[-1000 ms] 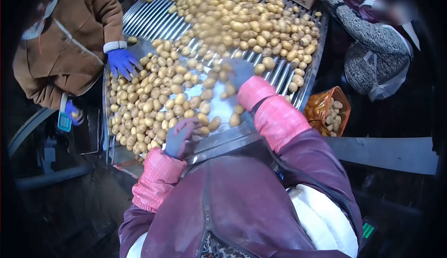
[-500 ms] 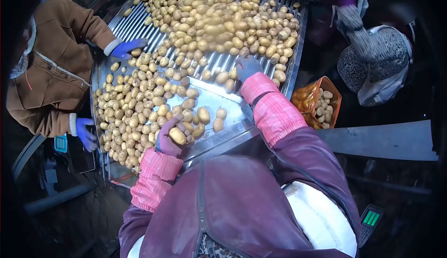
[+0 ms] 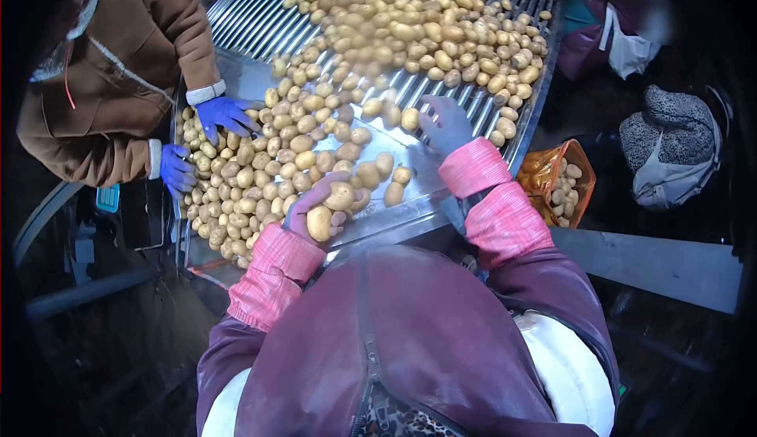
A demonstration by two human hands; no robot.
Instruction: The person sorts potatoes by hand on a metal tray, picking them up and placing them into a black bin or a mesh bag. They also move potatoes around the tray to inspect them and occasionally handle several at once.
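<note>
My left hand (image 3: pixel 306 208), in a purple glove, is closed around a potato (image 3: pixel 319 223) at the near edge of the metal tray (image 3: pixel 406 151). A second potato (image 3: pixel 340 196) rests against its fingers. My right hand (image 3: pixel 446 124), in a greyish glove, is over the lower end of the slatted metal rack (image 3: pixel 453 96). Its fingers are apart and bent, and the tips are beside a single potato (image 3: pixel 410 118). Between my hands, several loose potatoes (image 3: pixel 384 163) lie on the bare tray.
A large potato heap (image 3: pixel 418 31) covers the upper rack, and another pile (image 3: pixel 252 173) fills the tray's left side. There, a co-worker's blue-gloved hands (image 3: pixel 224 117) touch potatoes. An orange bag (image 3: pixel 538 170) holding potatoes stands at right, near a grey metal strip (image 3: pixel 654 267).
The view has shifted, moving the scene rightward. My right hand has come down toward the tray, with potatoes shifted beside it. The co-worker's hands have moved onto the left pile.
</note>
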